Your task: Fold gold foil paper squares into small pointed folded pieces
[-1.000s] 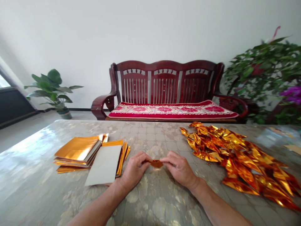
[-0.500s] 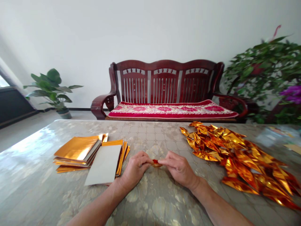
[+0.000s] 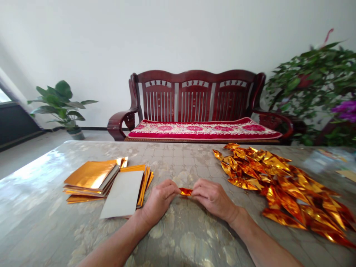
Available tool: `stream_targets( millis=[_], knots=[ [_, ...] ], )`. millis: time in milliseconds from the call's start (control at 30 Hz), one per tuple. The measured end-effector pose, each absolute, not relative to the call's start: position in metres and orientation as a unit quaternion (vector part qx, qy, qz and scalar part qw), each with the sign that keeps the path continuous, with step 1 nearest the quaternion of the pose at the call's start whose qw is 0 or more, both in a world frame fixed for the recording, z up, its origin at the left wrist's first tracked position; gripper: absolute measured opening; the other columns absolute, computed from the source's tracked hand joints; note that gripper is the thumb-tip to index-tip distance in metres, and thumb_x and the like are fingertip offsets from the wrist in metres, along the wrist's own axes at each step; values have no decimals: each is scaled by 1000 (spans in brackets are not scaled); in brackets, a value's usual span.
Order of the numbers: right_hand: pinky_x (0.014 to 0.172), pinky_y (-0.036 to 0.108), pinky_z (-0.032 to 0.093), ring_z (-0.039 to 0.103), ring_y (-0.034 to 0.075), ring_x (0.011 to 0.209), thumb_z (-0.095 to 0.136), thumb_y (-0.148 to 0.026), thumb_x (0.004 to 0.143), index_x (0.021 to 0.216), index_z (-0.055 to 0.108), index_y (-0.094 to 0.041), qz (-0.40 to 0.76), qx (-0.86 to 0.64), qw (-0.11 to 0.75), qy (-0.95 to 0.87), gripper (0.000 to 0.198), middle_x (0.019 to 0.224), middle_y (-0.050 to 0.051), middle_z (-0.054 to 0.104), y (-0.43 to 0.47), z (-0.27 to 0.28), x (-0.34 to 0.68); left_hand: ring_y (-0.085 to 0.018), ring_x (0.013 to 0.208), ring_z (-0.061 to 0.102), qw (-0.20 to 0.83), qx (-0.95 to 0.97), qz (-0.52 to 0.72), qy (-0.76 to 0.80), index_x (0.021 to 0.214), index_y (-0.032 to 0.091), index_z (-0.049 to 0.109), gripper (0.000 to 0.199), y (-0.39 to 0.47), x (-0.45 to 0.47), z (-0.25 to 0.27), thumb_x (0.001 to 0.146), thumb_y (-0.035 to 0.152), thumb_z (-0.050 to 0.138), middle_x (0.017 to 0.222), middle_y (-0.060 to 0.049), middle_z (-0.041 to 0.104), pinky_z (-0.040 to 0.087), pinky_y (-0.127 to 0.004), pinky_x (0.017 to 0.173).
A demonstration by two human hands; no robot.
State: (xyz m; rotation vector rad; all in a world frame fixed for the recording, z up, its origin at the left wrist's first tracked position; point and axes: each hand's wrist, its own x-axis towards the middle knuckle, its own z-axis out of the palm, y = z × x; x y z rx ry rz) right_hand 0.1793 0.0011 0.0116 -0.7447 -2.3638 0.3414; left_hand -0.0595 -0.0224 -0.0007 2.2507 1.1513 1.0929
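The left hand [image 3: 162, 196] and right hand [image 3: 213, 194] are closed in fingertip pinches, each gripping one end of a small shiny piece of foil paper [image 3: 185, 191]. This piece, the landmark here, sits between them over the patterned table [image 3: 180, 237]; whether it touches the tabletop I cannot tell. For a neat fold, the pinches would best stay level and equally firm, with thumbs and fingers pressing along the crease rather than pulling outward, since thin foil probably tears or wrinkles easily. The fingers cover both ends, so their evenness cannot be judged.

To the left of the foil piece lies a paper stack with its pale side up [image 3: 124, 194], and farther left a paper stack with its gold side up [image 3: 90, 174]. To its right spreads a loose heap of folded foil [image 3: 278, 178]. Well beyond it stands a dark wooden bench [image 3: 194, 78] with a red mat [image 3: 194, 129].
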Motion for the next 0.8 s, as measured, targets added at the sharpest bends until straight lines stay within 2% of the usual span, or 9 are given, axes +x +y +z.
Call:
stream_targets(
  millis=[267,467,633,800],
  knots=[
    [75,24,50,64,15,85,57,-23,96,98,75,-25,136,-297,284,-902,19,92,3,69,2,1,179,-15,84,65,182,836,324,404,96,22,75,24,-25,-59,5,97,24,51,92,-5,71,50,-23,78],
    [78,24,51,64,15,88,53,-24,98,108,73,-27,170,-290,289,-896,23,95,3,68,-1,2,173,-15,83,67,195,820,364,396,95,21,75,21,-23,-58,1,96,22,54,91,-5,73,52,-23,77],
    [78,24,51,65,15,87,52,-23,98,109,73,-27,169,-286,323,-886,24,95,5,67,-4,5,173,-14,84,69,214,792,409,399,94,22,76,17,-22,-58,-2,91,16,61,89,-4,74,52,-22,77],
    [80,25,52,65,15,89,55,-22,97,107,74,-26,176,-283,327,-884,22,97,5,69,-5,5,172,-14,84,70,225,794,399,400,94,23,76,15,-22,-57,-2,90,17,64,90,-3,76,53,-23,79]
  ],
)
